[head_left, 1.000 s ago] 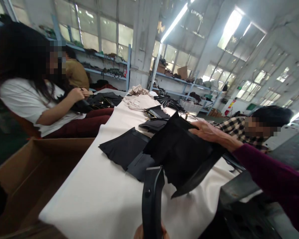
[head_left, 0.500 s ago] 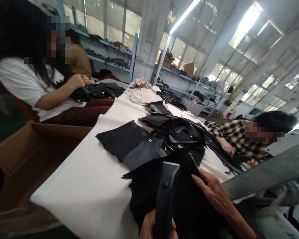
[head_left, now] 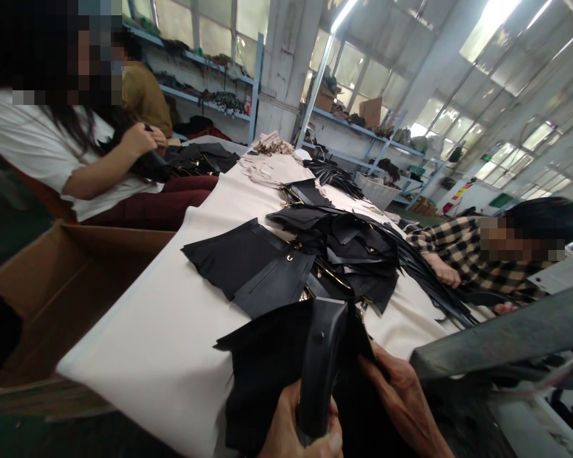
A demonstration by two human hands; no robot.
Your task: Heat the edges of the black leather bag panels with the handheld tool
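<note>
Here, hands [head_left: 403,391] hold a tool [head_left: 319,362] and black material [head_left: 262,362].

Box [head_left: 114,254] left of table [head_left: 172,318] | cut pieces [head_left: 253,267] on table | shelves [head_left: 353,127] behind

The left hand [head_left: 303,426] is bare, with a short, rounded nail at the tip of its thumb. The right hand [head_left: 401,388] is bare too, raised tendons ridging its back, and its wrist and visible forearm [head_left: 434,439] are uncovered.
</note>
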